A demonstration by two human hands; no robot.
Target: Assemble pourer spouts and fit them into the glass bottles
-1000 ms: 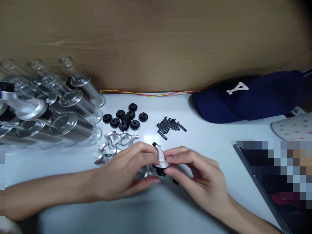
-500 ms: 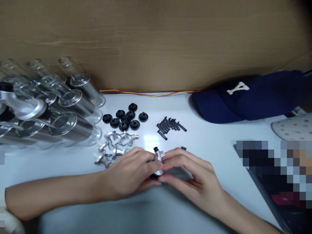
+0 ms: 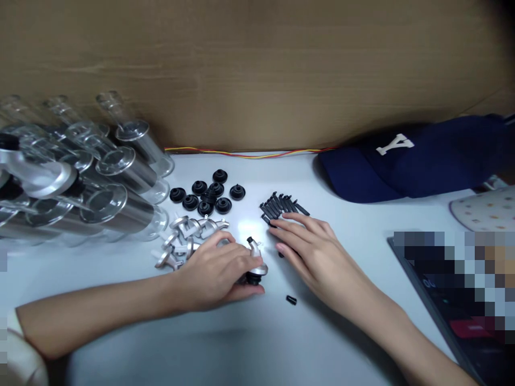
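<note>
One held spout [image 3: 262,269]: silver, black stopper [image 3: 254,279] downward, right of the silver pieces [image 3: 190,247].
Left hand [image 3: 219,273]: thumb and fingers pinching the held spout.
Right hand [image 3: 316,254]: fingers slightly spread at the black tubes [image 3: 277,203].
Black cap [image 3: 291,300]: on the tabletop [image 3: 181,348].

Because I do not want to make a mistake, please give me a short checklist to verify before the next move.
1. Left hand holds the silver spout: ok.
2. Black tip is on the spout's upper end: ok.
3. Black stopper is at the spout's base: ok.
4. Right hand grips one of the black tubes: cannot tell; it partly covers the nearest one.
5. No loose piece near the hands: not ok; a small black piece lies on the table.
</note>
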